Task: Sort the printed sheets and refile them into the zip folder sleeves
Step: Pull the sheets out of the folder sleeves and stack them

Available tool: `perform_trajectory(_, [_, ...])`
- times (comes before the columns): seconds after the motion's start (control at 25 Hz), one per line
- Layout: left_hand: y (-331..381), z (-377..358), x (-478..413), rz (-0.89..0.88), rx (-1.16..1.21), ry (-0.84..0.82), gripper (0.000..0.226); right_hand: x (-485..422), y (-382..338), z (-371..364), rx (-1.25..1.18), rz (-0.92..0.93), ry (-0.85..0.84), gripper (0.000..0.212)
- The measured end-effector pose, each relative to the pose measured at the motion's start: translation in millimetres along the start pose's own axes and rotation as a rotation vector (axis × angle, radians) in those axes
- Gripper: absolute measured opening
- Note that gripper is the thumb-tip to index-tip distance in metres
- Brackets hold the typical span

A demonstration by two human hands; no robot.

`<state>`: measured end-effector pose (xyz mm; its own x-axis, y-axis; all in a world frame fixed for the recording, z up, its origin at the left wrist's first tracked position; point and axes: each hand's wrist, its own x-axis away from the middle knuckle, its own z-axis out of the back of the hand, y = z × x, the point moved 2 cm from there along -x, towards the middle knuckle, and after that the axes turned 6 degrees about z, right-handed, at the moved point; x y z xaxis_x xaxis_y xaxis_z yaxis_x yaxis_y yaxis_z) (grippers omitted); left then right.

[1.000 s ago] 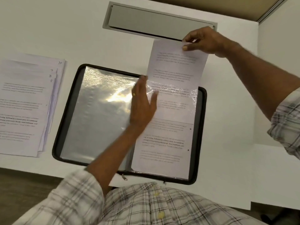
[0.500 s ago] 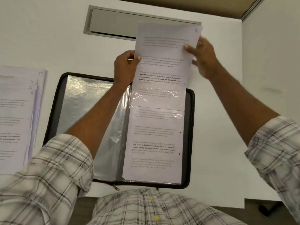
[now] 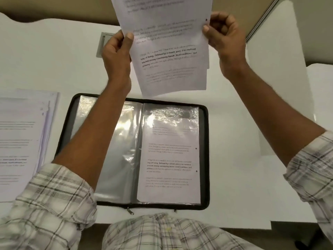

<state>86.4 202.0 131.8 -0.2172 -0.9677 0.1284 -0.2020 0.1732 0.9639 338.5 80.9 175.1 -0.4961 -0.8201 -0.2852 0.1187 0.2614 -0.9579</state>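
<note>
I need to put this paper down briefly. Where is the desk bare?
For the held paper, bare desk lies right of the zip folder and behind it, up to the grey cable cover. Left is crowded: the stack of sheets nearly meets the folder.

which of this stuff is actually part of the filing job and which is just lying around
Part of the job: held sheet, pinched by left hand and right hand; open zip folder; filed sheet in its right sleeve; sheet stack at the left.

Just there: grey hatch set in the desk; beige partition behind.
</note>
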Motion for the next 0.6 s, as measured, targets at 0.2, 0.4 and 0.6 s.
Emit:
perform_trajectory(0.2, [9.7,76.2,32.1,0.042,-0.09,0.073,0.016,35.3,0.4,-53.0,0.021,-0.178,-0.044,0.027])
perform_trajectory(0.4, [-0.3,191.7,71.2,0.166,-0.13,0.161,0.027,107.2,31.2,-137.6,-0.004,-0.433,-0.045,0.032])
perform_trajectory(0.6, [0.9,338.3,98.8,0.252,-0.266,0.258,0.038,193.3,59.0,-262.2,-0.084,-0.642,-0.061,0.022])
